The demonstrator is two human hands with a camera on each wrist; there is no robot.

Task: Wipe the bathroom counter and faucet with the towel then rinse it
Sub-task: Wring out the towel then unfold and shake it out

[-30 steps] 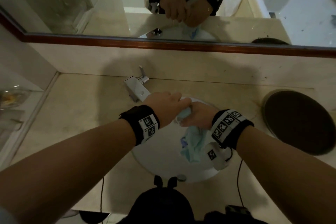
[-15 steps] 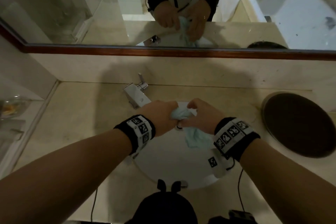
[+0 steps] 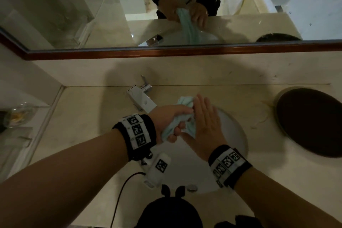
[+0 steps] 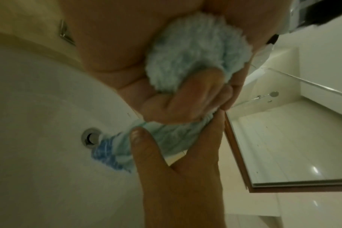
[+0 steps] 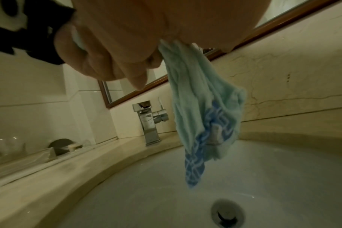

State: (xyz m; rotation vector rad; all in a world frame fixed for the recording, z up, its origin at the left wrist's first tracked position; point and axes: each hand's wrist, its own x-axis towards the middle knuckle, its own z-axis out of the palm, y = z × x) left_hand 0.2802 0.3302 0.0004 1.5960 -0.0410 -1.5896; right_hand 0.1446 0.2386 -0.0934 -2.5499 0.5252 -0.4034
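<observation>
Left hand (image 3: 167,119) still gripping towel (image 3: 185,102), right hand (image 3: 205,122) now flattened against it, fingers straightened

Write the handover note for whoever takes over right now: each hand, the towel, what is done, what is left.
Left hand: fingers curled round the bunched light blue towel, firm grip over the sink.
Right hand: fingers straight, flat against the towel's side.
Towel: its free end with the blue pattern hangs down toward the drain.
Faucet: no water visibly running.
Done: cannot tell from the pictures whether counter and faucet are wiped.
Left: probably finish rinsing or squeezing out the towel over the sink.
</observation>
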